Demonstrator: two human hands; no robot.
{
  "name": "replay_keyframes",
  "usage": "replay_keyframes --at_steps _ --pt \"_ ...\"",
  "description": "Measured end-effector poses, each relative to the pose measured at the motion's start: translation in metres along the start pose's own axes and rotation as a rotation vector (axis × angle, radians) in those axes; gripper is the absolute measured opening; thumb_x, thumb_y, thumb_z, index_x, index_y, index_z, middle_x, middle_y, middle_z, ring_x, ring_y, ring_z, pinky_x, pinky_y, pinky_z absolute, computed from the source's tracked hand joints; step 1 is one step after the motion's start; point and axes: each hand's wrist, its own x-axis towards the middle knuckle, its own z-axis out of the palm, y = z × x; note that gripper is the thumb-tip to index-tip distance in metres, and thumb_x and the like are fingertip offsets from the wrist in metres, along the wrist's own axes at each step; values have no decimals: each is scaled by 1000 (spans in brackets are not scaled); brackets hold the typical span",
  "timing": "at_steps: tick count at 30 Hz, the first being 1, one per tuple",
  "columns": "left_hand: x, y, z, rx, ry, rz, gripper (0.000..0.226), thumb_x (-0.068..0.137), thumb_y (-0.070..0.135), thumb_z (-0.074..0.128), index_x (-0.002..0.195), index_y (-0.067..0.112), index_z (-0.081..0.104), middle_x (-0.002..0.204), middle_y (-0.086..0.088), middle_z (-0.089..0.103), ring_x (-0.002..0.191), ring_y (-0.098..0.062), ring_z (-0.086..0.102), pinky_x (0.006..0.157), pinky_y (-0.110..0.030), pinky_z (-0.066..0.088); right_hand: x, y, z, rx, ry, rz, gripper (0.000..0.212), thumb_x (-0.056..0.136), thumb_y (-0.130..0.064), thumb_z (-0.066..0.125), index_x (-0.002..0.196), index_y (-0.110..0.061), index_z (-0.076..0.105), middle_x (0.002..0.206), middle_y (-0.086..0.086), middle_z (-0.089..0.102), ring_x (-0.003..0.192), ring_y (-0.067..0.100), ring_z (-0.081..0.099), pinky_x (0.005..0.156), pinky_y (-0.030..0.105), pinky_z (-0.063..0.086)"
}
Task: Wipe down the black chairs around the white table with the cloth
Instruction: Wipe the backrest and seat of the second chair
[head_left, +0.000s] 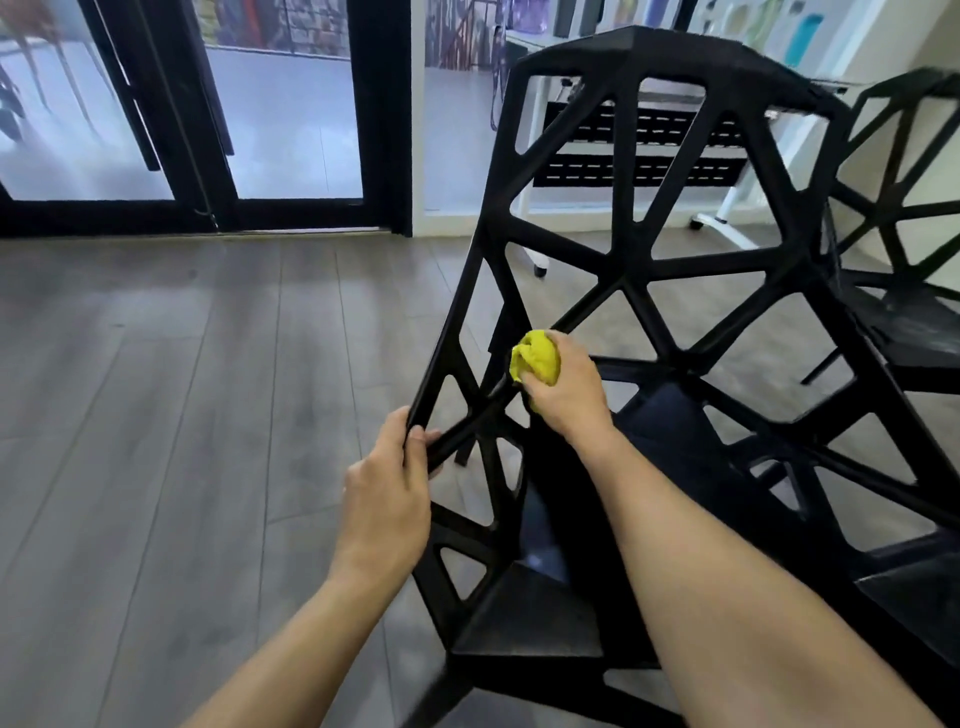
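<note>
A black chair with an open lattice of triangular struts fills the right half of the view, tilted toward me. My left hand grips the left edge strut of its frame. My right hand is closed around a bunched yellow cloth, which presses on a diagonal strut near the chair's left side. A second black chair of the same design stands behind it at the far right. The white table shows through the struts at the back, only its legs and edge visible.
Grey wood-plank floor spreads to the left. Black-framed glass doors run along the back wall. A black perforated panel hangs under the table, whose white wheeled foot rests on the floor.
</note>
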Motion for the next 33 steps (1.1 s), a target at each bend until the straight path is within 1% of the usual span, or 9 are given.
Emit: replay_keyframes --at_steps 5,9,13,17,20,23,26,30,33 --pt "1 -2 3 -1 -6 -10 24 106 35 34 119 34 54 102 15 72 86 -2 72 69 -26 59 -8 5 17 -110 -83 -5 46 88 -34 56 132 -23 49 123 10 56 109 34 52 97 51 44" --pt "1 3 2 33 -3 -13 24 106 37 31 118 33 51 102 15 72 81 -6 73 68 -34 59 -56 -13 11 -104 -85 -69 34 91 -30 57 123 -20 52 113 9 54 99 33 50 91 50 43" --pt "0 4 3 66 12 -21 23 107 37 30 119 35 50 100 17 72 76 -11 72 69 -41 58 -85 -24 0 -100 -147 -130 36 91 -29 58 127 -25 54 121 3 54 103 29 48 94 50 43" --pt "0 6 2 124 34 -12 24 107 31 32 121 32 51 93 24 69 71 -2 63 60 -11 44 -118 -44 -12 -52 -206 -280 41 89 -40 53 128 -28 54 124 -3 54 105 22 46 95 45 44" --pt "-3 9 -1 72 34 -10 27 107 34 30 119 31 54 91 23 70 72 -1 65 58 -10 43 -130 -50 -25 -73 -307 -336 46 85 -34 55 131 -31 52 122 -6 53 107 19 46 98 37 42" --pt "-3 8 0 7 32 -32 30 106 41 26 118 36 54 99 17 73 77 0 70 63 -23 55 -90 -61 -36 59 -87 -273 41 84 -27 57 125 -26 56 112 0 58 103 23 52 94 38 44" --pt "-5 4 2 -35 69 -45 30 105 47 25 113 42 54 98 18 73 82 -2 72 69 -35 59 -29 -92 -40 171 132 -256 39 89 -21 60 128 -24 56 115 0 58 107 20 52 95 32 43" --pt "-6 6 1 -28 57 -57 37 104 52 22 110 38 56 98 17 73 87 -1 71 74 -34 58 23 -124 -12 114 -37 -259 42 93 -18 59 135 -17 54 120 7 54 113 25 52 101 28 39" --pt "-7 10 1 -3 70 -47 49 102 56 17 101 29 58 99 16 72 79 1 67 70 -23 54 -4 -117 1 68 -45 -267 45 89 -20 58 133 -17 55 122 10 55 110 29 53 101 45 44"
